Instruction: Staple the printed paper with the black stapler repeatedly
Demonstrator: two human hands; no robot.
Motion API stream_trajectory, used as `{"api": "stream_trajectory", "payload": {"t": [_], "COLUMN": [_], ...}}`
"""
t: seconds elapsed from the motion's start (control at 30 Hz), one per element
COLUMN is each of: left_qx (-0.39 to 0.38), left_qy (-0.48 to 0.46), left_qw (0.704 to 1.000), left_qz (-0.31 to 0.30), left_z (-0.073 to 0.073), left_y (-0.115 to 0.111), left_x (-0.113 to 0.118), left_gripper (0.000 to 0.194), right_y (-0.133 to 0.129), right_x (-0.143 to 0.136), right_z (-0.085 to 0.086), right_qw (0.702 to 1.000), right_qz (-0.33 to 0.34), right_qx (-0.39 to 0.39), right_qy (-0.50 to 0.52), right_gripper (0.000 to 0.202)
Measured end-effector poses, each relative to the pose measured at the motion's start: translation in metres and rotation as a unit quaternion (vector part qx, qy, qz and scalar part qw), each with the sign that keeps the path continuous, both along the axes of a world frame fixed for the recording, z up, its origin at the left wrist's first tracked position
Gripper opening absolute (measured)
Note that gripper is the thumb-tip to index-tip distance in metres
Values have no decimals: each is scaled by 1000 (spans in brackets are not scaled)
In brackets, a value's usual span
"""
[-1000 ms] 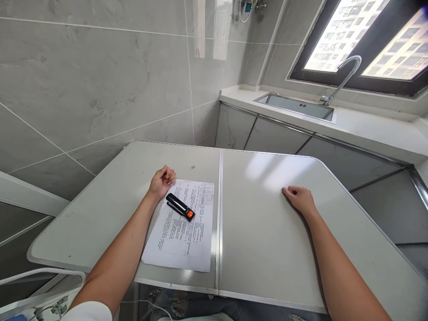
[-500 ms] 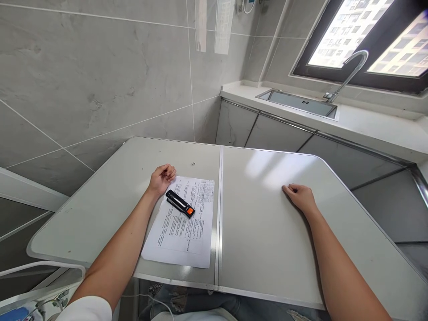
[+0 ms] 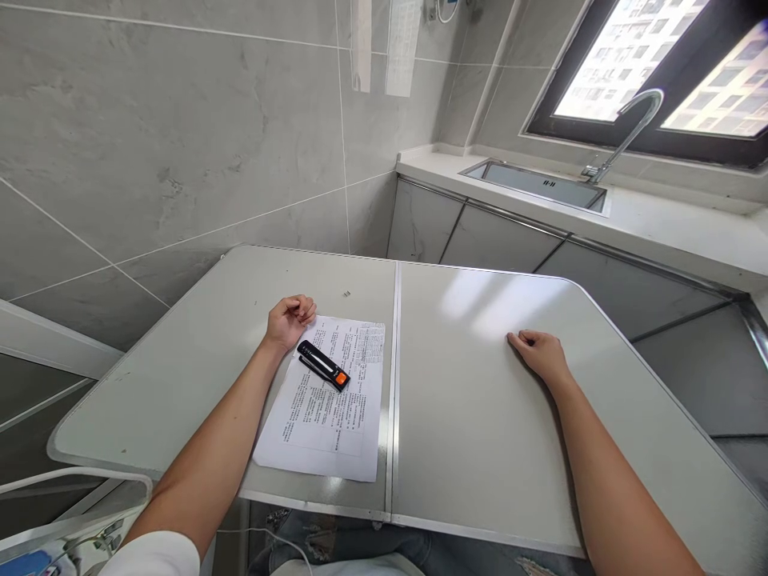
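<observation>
A black stapler (image 3: 324,366) with an orange part at one end lies slantwise on printed paper sheets (image 3: 321,432), left of the table's middle seam. My left hand (image 3: 290,320) rests at the top left corner of the paper, fingers curled in and nothing seen in them. On the right half of the table lies my right hand (image 3: 537,352), loosely closed, away from any object. Behind the paper are a few tiny staples (image 3: 346,294) on the tabletop.
The pale folding table (image 3: 456,448) has a metal seam down its middle. A grey tiled wall (image 3: 180,120) stands at the left. Beyond the table are a counter with a sink (image 3: 540,188) and a curved faucet (image 3: 636,120). A white-framed rack (image 3: 78,474) is at the lower left.
</observation>
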State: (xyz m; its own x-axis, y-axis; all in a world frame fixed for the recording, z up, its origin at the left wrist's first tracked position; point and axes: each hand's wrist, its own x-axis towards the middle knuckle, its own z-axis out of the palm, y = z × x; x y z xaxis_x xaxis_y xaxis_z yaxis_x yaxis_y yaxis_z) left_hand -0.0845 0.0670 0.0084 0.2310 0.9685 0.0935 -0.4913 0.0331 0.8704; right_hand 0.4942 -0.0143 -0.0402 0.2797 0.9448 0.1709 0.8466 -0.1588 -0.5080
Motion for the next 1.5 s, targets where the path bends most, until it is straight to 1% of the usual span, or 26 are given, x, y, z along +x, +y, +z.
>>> {"api": "stream_trajectory", "payload": {"t": [0.27,0.43,0.53,0.7,0.87,1.07,1.17,1.27,1.37,1.5], "left_qx": [-3,6,-4,-10,4,34,37,36,23,5], "left_qy": [-2,7,11,2,5,70,91,106,106,69], "left_qw": [1000,999,999,999,1000,995,992,990,989,990], "left_qz": [24,44,38,31,24,56,82,87,97,124], "left_z": [-4,-7,-6,-4,-4,-10,-13,-15,-15,-13], "left_y": [2,4,4,3,1,5,7,8,8,8], "left_x": [-1,0,0,-3,1,5,4,3,3,1], "left_gripper": [38,53,57,59,57,50,46,43,39,29], "right_y": [0,1,1,1,1,1,1,0,0,-1], "right_x": [1,1,1,2,3,3,2,2,1,0], "right_z": [-2,-1,-1,-2,-3,-3,-2,-2,-1,0], "right_qw": [1000,1000,1000,1000,1000,1000,1000,1000,1000,1000], "right_qz": [-4,-9,-7,-8,-3,-5,-8,-5,-1,-4], "right_qx": [-1,-7,-5,-6,-4,-4,-7,-2,3,0], "right_qy": [-6,-6,-9,-2,-4,-8,-10,-10,-7,-6], "right_gripper": [48,47,47,47,48,48,48,48,48,48]}}
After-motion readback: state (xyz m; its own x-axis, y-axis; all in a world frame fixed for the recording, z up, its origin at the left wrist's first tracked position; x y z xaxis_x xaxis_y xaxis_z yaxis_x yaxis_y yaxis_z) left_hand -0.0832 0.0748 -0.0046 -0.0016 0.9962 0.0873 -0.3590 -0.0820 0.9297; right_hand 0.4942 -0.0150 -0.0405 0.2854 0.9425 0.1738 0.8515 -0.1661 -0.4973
